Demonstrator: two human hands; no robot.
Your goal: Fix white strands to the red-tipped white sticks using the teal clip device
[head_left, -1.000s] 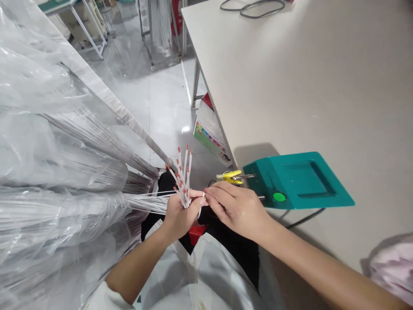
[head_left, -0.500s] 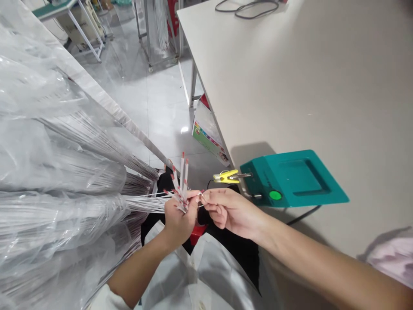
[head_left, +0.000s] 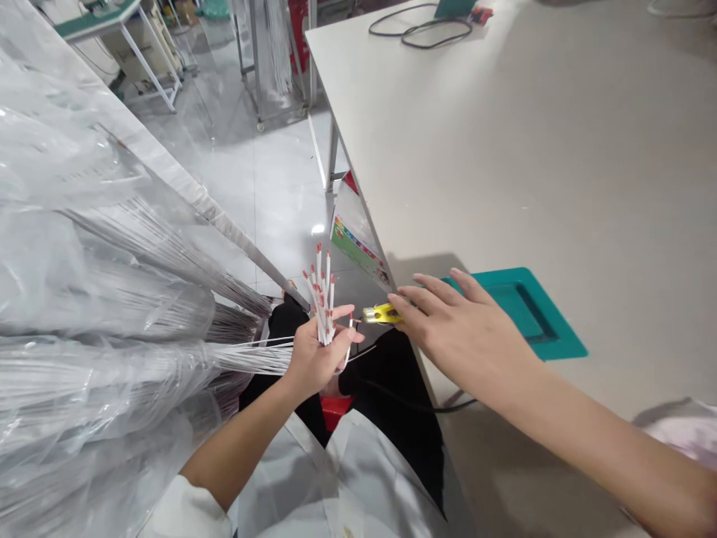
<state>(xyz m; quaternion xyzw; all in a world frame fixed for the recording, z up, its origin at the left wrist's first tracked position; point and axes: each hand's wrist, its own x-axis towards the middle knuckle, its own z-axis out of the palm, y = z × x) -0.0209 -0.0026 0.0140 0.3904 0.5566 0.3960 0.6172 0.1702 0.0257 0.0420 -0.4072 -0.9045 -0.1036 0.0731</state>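
My left hand point(head_left: 317, 355) is closed round a bundle of thin white wires point(head_left: 323, 302) whose red tips stick up above the fist. One separate wire point(head_left: 350, 340) is pinched between its thumb and forefinger, its end close to the jaws of a yellow clip point(head_left: 381, 314). The clip juts out past the table edge from a teal device point(head_left: 552, 329) with a recessed tray. My right hand point(head_left: 464, 329) is spread palm down over the device and the back of the clip. Its fingers are extended, and it covers the device's green button. Whether the palm touches cannot be made out.
To my left hang large bunches of white wires point(head_left: 101, 373) in clear plastic along a rail. A pale table point(head_left: 504, 149) extends on the right, with a coiled black cable point(head_left: 431, 30) at its far end. A printed box point(head_left: 358, 243) stands beneath its edge.
My right hand has left the wire at my left fingertips, moved right and spread over the teal device. My left hand still grips the bundle, with one wire turned toward the clip.
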